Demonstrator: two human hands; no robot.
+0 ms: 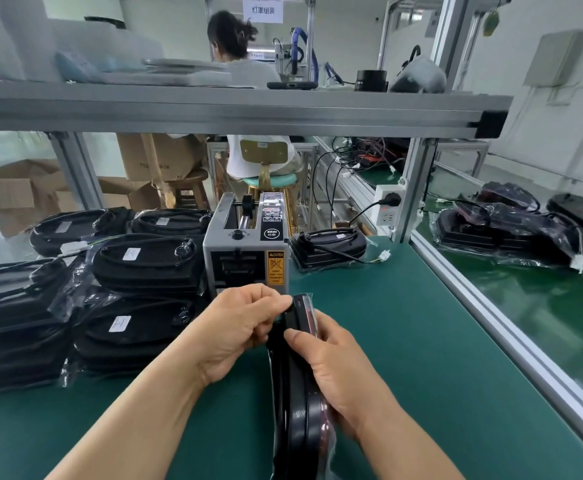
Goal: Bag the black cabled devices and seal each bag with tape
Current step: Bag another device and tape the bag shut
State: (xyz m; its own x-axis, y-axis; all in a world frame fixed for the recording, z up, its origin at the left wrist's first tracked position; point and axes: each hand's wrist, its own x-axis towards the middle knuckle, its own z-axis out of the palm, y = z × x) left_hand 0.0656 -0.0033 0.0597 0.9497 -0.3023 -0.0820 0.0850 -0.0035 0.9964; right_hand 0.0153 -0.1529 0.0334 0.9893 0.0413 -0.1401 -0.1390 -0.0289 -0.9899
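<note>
Low over the green desk (404, 341), the bagged black device (297, 393) stands on edge. It seems stiff and rather heavy, and its film slippery. The left grip (238, 327) pinches its top end, while the right grip (338, 368) clasps the rim, probably the safest hold. The tape dispenser (245, 251) is just behind.

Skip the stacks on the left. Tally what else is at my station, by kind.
Tape dispenser: 1
Black devices: 2, held device in left hand and right hand, flat device right of the dispenser
Total: 3
</note>
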